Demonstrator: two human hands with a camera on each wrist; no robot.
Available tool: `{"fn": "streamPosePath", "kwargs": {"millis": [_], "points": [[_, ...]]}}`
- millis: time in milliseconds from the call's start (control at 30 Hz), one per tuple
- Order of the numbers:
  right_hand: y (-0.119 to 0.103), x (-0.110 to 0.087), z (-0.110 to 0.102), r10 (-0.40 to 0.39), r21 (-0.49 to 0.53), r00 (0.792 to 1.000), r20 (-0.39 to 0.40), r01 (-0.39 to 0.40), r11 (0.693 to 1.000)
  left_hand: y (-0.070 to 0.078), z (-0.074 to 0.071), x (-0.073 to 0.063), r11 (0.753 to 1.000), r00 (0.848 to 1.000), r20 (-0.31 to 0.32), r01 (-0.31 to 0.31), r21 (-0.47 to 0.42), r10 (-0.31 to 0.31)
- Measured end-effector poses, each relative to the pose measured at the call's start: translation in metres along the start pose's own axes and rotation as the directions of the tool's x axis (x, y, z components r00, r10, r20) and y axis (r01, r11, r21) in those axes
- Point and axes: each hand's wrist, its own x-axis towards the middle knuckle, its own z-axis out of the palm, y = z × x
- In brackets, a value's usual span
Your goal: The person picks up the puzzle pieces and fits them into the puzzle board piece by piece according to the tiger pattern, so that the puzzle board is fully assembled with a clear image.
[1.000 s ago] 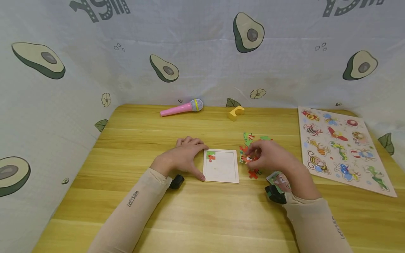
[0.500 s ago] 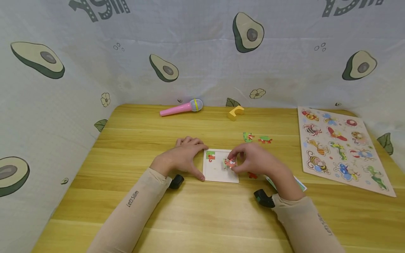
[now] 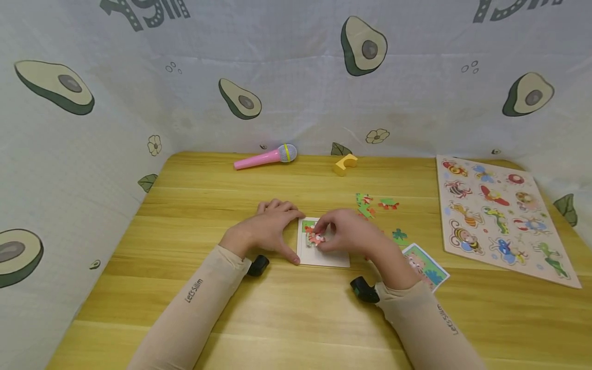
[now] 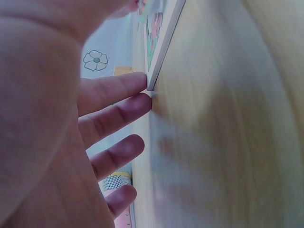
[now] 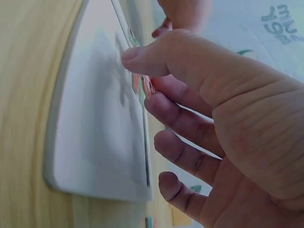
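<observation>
A square white puzzle tray (image 3: 330,258) lies on the wooden table, with one green and red piece (image 3: 307,224) in its far left corner. My left hand (image 3: 265,230) rests at the tray's left edge, thumb near one corner and index finger near the other. In the left wrist view its straight fingers (image 4: 114,90) touch the tray's edge. Between thumb and fingertips, my right hand (image 3: 349,231) pinches a red tiger-patterned puzzle piece (image 3: 314,238) over the tray's left part, close to the corner piece. The right wrist view shows this piece (image 5: 148,88) partly hidden by fingers.
Several loose puzzle pieces (image 3: 365,208) lie right of the tray, including a dark green one (image 3: 400,234). A picture card (image 3: 430,270) is partly behind the right forearm. Farther off are a pink toy microphone (image 3: 263,159), a yellow arch block (image 3: 345,164) and an insect board (image 3: 499,216).
My right hand has picked up the tiger-patterned piece from the loose pieces and carried it left over the tray. More of the card and loose pieces shows. My left hand has stayed put.
</observation>
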Motion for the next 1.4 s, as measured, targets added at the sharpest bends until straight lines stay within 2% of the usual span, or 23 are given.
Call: {"fn": "streamPosePath", "kwargs": {"millis": [433, 633, 900, 1067, 1400], "points": [[-0.0048, 0.0066, 0.0051, 0.015, -0.006, 0.999, 0.033, -0.014, 1.0, 0.0003, 0.0009, 0.0003, 1.0, 1.0, 0.0, 0.003, 0.001, -0.003], [-0.0035, 0.007, 0.0073, -0.021, -0.013, 0.999, 0.03, 0.021, 1.0, -0.0004, 0.0008, 0.0002, 1.0, 1.0, -0.003, -0.005, 0.0, 0.005], [-0.0033, 0.006, 0.0072, -0.028, 0.018, 0.999, 0.016, 0.027, 0.999, 0.0002, -0.0003, -0.0003, 1.0, 1.0, 0.006, -0.004, -0.006, 0.004], [-0.0036, 0.0069, 0.0084, -0.039, 0.004, 0.999, 0.016, 0.039, 0.999, 0.0003, -0.0002, -0.0004, 1.0, 1.0, 0.007, 0.001, 0.007, -0.001], [-0.0037, 0.0076, 0.0092, -0.018, -0.012, 1.0, 0.013, 0.018, 1.0, 0.0009, -0.0012, -0.0004, 1.0, 1.0, 0.01, -0.002, -0.006, 0.002]]}}
